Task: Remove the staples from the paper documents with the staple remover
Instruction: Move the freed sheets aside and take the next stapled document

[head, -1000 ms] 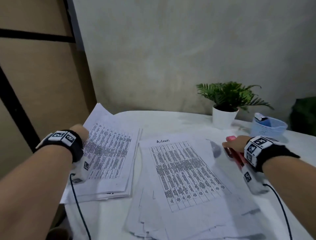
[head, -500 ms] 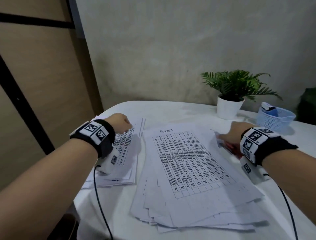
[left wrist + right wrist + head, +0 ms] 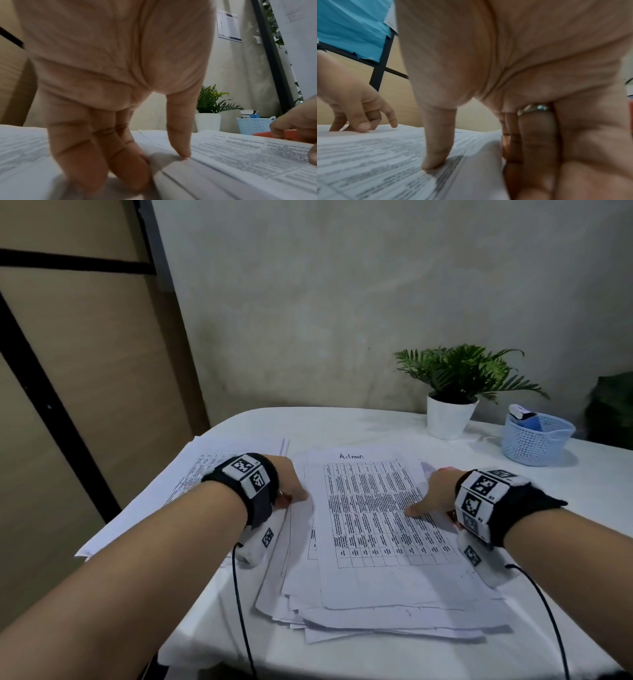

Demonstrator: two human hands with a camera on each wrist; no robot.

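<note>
1. State: L hand (image 3: 291, 484) pinches the left edge of the centre stack (image 3: 376, 559), thumb (image 3: 180, 135) on top, fingers tucked in against/under the edge
2. R hand (image 3: 435, 494): thumb (image 3: 436, 148) pressed on the top sheet at the right edge, fingers run down beside the edge. Can't tell if they grip paper, tool or nothing
3. Staple remover (image 3: 293, 135) (red) lies at the far right edge of the stack, right at the R fingertips. Grip unclear, fingers partly cover it
4. Second stack (image 3: 191, 474) sits just left of centre, touching or overlapping it, on the table (image 3: 342, 426)
5. Step in hand, my read: squaring or lifting the top doc to get at its staple. No staple visible in any view, prob at a far corner, so find it first
6. To do it well: take 1 stapled set only, not the whole pile. Sheets are fanned at the near edge, so extra pages will drag along
7. L hand should pin the doc flat next to the staple, R works the tool
8. Get the jaws under the staple crown, squeeze slowly, pull straight up. Angled pull = torn corner
9. Risk: remover gets knocked off to the right or buried if the stack shifts
10. Plant (image 3: 448, 419) and basket (image 3: 534, 446) are far right, well apart, no clash
</note>
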